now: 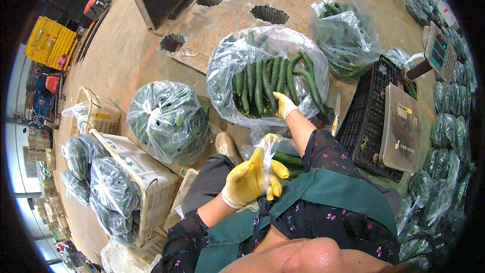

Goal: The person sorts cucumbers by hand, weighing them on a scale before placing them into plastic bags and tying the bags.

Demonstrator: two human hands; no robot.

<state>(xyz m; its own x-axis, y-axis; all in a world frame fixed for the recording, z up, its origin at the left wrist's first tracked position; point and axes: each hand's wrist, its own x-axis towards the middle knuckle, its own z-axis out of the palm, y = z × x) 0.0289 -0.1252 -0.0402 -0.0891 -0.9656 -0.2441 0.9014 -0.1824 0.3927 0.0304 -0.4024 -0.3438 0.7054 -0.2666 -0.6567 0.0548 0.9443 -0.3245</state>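
Note:
My left hand, in a yellow glove, has a gathered strip of clear plastic bag between its fingers. Beside it, in front of my lap, dark green cucumbers lie partly covered by plastic. My right hand, gloved alike, reaches into a large open clear bag and touches a cucumber near its lower end. Whether the fingers close around it is hidden. Several more cucumbers lie side by side in that bag, with curved ones at its right.
A knife lies right of the open bag, beside a black crate and a platform scale. Full bags stand at left and upper right. Cream crates are at left, a holed board ahead, bagged cucumbers far right.

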